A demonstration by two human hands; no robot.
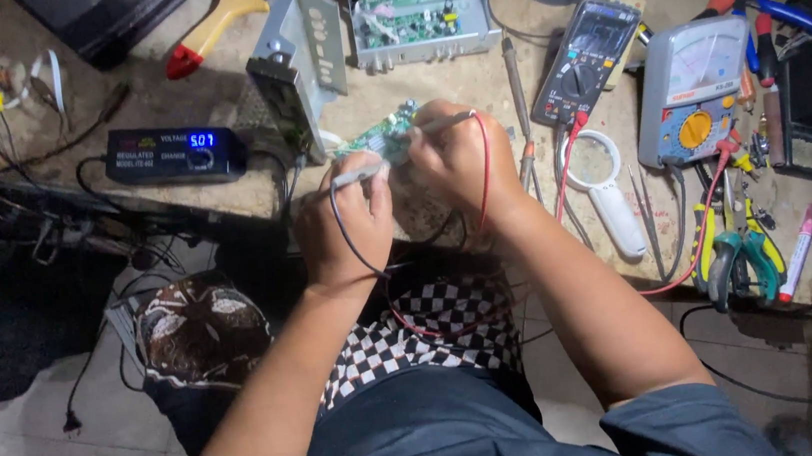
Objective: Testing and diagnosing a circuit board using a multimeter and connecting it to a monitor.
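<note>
Both forearms extend from the lower frame up to the near edge of the workbench [471, 80], converging above a small green circuit board [378, 135].

**Left hand.** The left hand [346, 226] is held with the wrist bent slightly back, knuckles toward the camera. Its fingers are curled closed around a grey test probe [358, 174], which lies nearly level and points right, toward the board. A black lead [347, 239] runs from this probe down over the back of the hand.

**Right hand.** The right hand [459, 162] sits just right of the left, the two almost touching. Its fingers are closed in a pinch on a second probe [443, 123], angled left toward the board. A red lead [485, 164] drapes over the back of this hand and drops below the bench edge.

**Circuit board.** The board lies at the near edge of the bench, between and partly beneath both hands, just beside an upright grey metal chassis [299, 53]. Contact between probe tips and board cannot be confirmed; the fingers hide it.

**Surroundings.** A black power supply [172, 154] with a lit blue display sits to the left. A dark digital multimeter [587, 58], an analogue meter [693, 87] and a white magnifying glass [603, 187] lie to the right.
</note>
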